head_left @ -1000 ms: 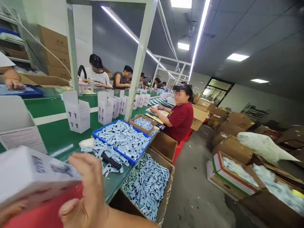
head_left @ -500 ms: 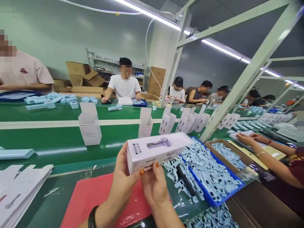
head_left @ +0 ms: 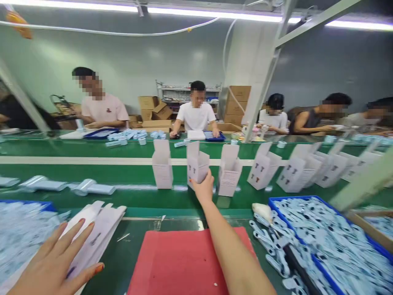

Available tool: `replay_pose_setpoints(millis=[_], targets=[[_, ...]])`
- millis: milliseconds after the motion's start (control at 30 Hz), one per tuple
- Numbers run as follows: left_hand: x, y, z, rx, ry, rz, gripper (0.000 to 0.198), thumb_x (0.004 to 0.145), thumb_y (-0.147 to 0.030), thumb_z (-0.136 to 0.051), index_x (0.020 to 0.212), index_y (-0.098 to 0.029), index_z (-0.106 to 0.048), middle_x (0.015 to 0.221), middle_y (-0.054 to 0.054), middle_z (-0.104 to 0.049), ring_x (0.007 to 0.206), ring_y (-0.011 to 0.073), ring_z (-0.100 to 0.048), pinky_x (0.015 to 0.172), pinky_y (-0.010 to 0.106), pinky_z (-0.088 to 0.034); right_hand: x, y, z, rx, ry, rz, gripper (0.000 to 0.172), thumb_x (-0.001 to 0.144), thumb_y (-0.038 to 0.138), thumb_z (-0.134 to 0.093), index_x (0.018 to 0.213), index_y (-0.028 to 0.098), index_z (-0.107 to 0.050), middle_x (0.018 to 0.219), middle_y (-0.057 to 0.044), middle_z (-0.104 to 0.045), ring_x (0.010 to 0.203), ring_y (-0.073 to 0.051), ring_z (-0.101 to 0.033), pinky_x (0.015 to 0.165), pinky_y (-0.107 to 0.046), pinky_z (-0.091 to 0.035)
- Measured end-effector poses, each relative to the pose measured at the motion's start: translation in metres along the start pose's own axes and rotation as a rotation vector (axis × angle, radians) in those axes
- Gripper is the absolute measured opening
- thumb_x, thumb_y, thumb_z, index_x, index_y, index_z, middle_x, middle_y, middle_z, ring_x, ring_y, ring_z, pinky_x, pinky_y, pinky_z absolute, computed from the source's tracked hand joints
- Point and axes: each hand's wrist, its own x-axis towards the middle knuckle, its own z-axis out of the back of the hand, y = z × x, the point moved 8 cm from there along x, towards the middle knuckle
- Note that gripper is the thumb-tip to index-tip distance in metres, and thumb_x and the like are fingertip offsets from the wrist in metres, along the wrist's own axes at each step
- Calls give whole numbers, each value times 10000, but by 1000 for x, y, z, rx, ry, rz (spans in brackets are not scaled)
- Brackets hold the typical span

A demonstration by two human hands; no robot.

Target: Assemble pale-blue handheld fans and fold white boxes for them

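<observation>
My right hand [head_left: 204,186] reaches across to the green belt, its fingers wrapped round the lower part of a white box [head_left: 198,162] that stands upright with its top flap raised. To the left, my left hand [head_left: 61,260] lies spread over a stack of flat, unfolded white cartons [head_left: 102,233], holding nothing. Beneath my right forearm is a red mat [head_left: 175,262] on the green table.
More open white boxes [head_left: 229,172] stand along the belt [head_left: 135,196]. Blue plastic parts fill a blue tray [head_left: 337,241] at right; a black tool [head_left: 297,266] lies beside it. Wrapped pale blue items [head_left: 92,187] lie on the belt's left. Co-workers [head_left: 196,116] sit opposite.
The view has turned left. The box that both hands held is now upright on the belt in my right hand, flap raised. My left hand has let go and moved to the flat cartons.
</observation>
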Motion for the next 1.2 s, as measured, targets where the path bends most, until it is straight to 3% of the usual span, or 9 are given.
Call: replay_pose_setpoints(millis=[67, 167, 333, 500, 667, 867, 1000, 1067, 1200], targets=[[-16, 29, -11, 93, 153, 134, 824, 780, -687, -616, 1428, -179, -604, 1554, 184, -491, 1479, 517, -337, 1169, 715, -362, -4, -17, 0, -17, 49, -52, 1118, 652, 375, -784, 1600, 117, -251, 1545, -256, -380, 1431, -414, -428, 1188, -509, -344], [-30, 39, -11, 79, 356, 276, 829, 848, -696, -517, 1503, -188, -529, 1601, 148, -435, 1492, 422, -377, 1227, 606, -343, -11, -32, 9, -32, 106, -123, 1174, 621, 383, -793, 1604, 80, -229, 1589, -288, -311, 1489, -433, -336, 1222, -520, -280], [-31, 28, 14, -40, 354, 316, 703, 908, -679, -423, 1468, -281, -571, 1559, 68, -509, 1478, 339, -431, 1237, 548, -358, -53, -21, 13, 63, 208, -196, 903, 776, 454, -661, 1546, 88, -362, 1551, -273, -396, 1374, -386, -500, 1179, -514, -353], [-43, -5, 25, -94, 98, 39, 477, 947, -467, -470, 1343, -302, -679, 1484, 23, -595, 1361, 288, -577, 1162, 427, -487, -166, 17, -64, 364, 660, -319, 664, 817, 564, -670, 1352, 183, -569, 1098, -122, -735, 875, -221, -742, 775, -366, -602], [-69, -71, 28, -221, 54, -256, 454, 924, -222, -553, 1340, -360, -673, 1466, 8, -612, 1364, 250, -576, 1200, 389, -441, -247, 49, -117, 638, 927, -435, 581, 763, 614, -718, 1134, 173, -645, 922, -68, -748, 782, -184, -746, 723, -342, -604], [-19, -76, 77, -236, -101, -207, 498, 953, -395, -556, 1451, -393, -560, 1633, -20, -411, 1504, 369, -372, 1284, 574, -194, -249, 54, -58, 809, 943, -425, 567, 581, 425, -855, 1050, 181, -650, 876, -22, -741, 735, -164, -713, 697, -308, -593], [49, -74, 62, -306, 41, -166, 525, 985, -474, -488, 1483, -312, -527, 1319, 24, -674, 1156, 286, -651, 1028, 358, -489, -247, 55, -4, 904, 922, -363, 564, 553, 411, -907, 1007, 200, -648, 871, 7, -724, 729, -155, -706, 651, -276, -580], [76, -99, 49, -462, 91, -268, 472, 980, -470, -491, 1406, -308, -611, 1092, 27, -713, 938, 227, -672, 816, 263, -507, -248, 53, 15, 917, 878, -332, 583, 532, 398, -941, 1010, 206, -665, 880, 12, -727, 759, -158, -708, 660, -269, -575], [107, -176, 33, -619, 167, -534, 400, 977, -430, -504, 1304, -306, -697, 925, 37, -680, 759, 178, -630, 699, 243, -467, -240, 39, 51, 822, 720, -281, 479, 569, 384, -939, 960, 204, -730, 846, 7, -746, 779, -169, -707, 748, -286, -558]])
